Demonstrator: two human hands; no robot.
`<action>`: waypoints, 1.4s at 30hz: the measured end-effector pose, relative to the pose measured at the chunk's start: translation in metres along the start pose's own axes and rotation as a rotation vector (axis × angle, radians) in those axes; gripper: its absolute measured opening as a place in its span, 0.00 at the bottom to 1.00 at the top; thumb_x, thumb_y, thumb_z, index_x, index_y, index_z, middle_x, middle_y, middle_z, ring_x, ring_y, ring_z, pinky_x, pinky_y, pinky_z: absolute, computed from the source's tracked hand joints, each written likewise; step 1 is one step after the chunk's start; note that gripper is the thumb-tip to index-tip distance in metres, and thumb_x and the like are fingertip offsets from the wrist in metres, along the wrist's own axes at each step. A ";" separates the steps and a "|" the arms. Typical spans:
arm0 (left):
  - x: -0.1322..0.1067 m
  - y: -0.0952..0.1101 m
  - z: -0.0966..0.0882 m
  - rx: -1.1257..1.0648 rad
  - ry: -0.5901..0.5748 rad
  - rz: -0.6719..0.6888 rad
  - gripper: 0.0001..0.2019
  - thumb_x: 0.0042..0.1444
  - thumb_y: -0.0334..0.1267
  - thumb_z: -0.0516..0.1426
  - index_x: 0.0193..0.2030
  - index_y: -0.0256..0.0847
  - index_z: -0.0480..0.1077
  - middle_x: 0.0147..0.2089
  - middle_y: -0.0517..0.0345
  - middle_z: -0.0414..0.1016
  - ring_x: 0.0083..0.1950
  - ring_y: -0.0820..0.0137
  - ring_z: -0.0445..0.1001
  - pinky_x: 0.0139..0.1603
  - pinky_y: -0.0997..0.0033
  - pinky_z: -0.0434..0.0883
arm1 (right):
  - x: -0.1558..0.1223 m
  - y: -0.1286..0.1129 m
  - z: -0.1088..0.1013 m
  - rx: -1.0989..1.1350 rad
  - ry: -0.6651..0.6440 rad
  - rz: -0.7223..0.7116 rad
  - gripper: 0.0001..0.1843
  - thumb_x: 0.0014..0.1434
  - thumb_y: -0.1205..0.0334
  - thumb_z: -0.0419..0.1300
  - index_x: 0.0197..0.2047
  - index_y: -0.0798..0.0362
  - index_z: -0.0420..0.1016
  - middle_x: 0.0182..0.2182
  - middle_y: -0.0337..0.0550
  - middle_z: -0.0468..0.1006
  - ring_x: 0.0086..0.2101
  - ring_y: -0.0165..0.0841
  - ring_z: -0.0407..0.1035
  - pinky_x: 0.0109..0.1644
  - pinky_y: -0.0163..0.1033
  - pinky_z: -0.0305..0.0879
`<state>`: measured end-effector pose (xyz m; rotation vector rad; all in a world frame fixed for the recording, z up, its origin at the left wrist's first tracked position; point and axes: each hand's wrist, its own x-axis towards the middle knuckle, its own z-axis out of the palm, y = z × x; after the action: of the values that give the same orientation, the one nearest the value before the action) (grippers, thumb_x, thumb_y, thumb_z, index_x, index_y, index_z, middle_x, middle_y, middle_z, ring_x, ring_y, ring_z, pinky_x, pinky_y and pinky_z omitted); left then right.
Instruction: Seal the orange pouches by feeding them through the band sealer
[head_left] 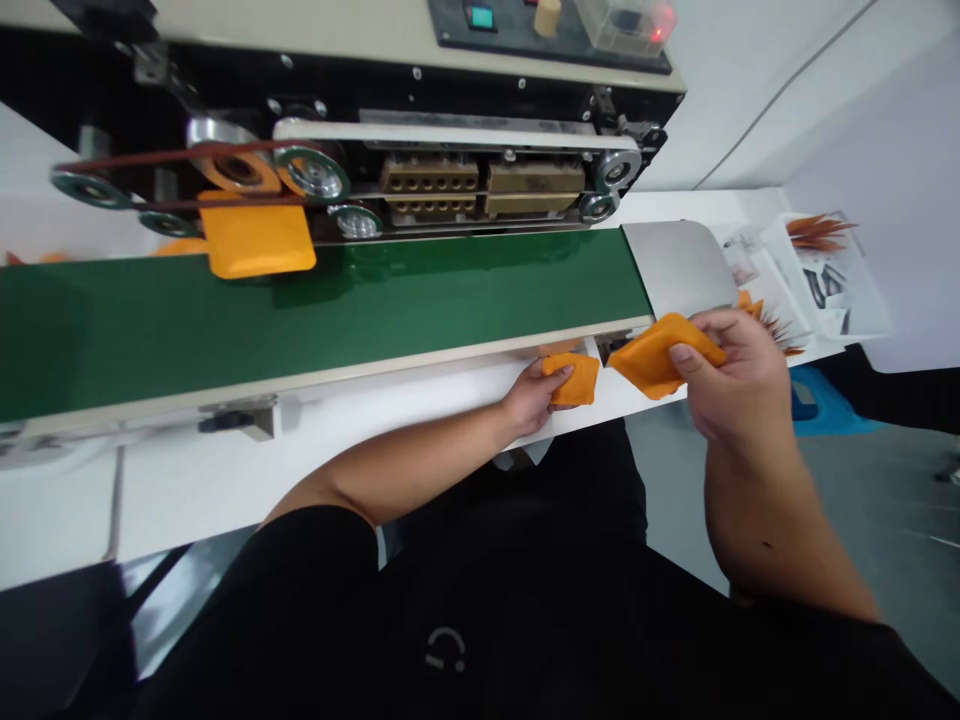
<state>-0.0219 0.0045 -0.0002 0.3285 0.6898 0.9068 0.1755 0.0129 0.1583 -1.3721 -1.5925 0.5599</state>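
A black-clothed lap (450,620) fills the near edge, both bare forearms reaching out from it. The left hand (534,395) pinches a small folded orange plastic pouch (576,380) between thumb and fingers, just over the white table edge (420,400). The right hand (731,375) is closed on a larger flat orange pouch (651,358), held tilted just beside the first, near the end of the long green conveyor belt (337,300). A third flat orange pouch (259,240) lies on the belt under the wheels of the beige sealing machine (450,170). Far right, a shallow white tray (862,310) holds thin orange and dark pieces, too blurred to identify.
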 end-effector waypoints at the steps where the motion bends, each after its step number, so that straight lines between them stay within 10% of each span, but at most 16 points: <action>1: 0.001 0.000 0.000 -0.002 -0.004 0.001 0.32 0.53 0.54 0.77 0.58 0.41 0.78 0.58 0.45 0.85 0.55 0.56 0.84 0.52 0.58 0.84 | 0.007 -0.001 0.003 0.105 -0.006 0.035 0.20 0.55 0.51 0.76 0.46 0.46 0.76 0.35 0.40 0.82 0.31 0.37 0.78 0.29 0.41 0.77; 4: 0.002 -0.001 0.000 -0.011 -0.015 -0.002 0.33 0.50 0.55 0.79 0.58 0.42 0.79 0.59 0.45 0.84 0.56 0.56 0.83 0.50 0.58 0.84 | 0.029 -0.005 0.009 0.205 0.019 0.017 0.25 0.51 0.54 0.77 0.49 0.45 0.74 0.38 0.41 0.82 0.34 0.38 0.80 0.30 0.41 0.78; 13: 0.002 0.000 0.004 -0.008 0.035 -0.037 0.29 0.58 0.48 0.75 0.63 0.43 0.75 0.64 0.44 0.82 0.60 0.53 0.83 0.52 0.54 0.85 | 0.114 0.021 0.020 -0.673 0.140 -0.634 0.04 0.66 0.66 0.59 0.41 0.50 0.76 0.41 0.53 0.83 0.46 0.45 0.77 0.53 0.55 0.74; 25: 0.005 -0.002 0.003 -0.007 0.022 -0.042 0.23 0.62 0.45 0.73 0.60 0.44 0.75 0.60 0.47 0.83 0.57 0.56 0.85 0.52 0.55 0.85 | 0.154 0.055 0.047 -0.907 0.110 -0.680 0.09 0.74 0.66 0.53 0.40 0.49 0.71 0.44 0.56 0.77 0.45 0.42 0.62 0.50 0.49 0.59; 42: 0.005 -0.002 0.002 0.016 -0.019 -0.033 0.28 0.60 0.49 0.74 0.62 0.41 0.75 0.62 0.45 0.82 0.57 0.59 0.84 0.50 0.62 0.85 | 0.125 -0.021 0.090 -0.980 -0.114 -0.645 0.08 0.77 0.64 0.56 0.43 0.51 0.74 0.47 0.51 0.79 0.49 0.44 0.67 0.47 0.45 0.62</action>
<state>-0.0170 0.0077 -0.0015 0.3385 0.6831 0.8668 0.0940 0.1445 0.1771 -1.3401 -2.3940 -0.6316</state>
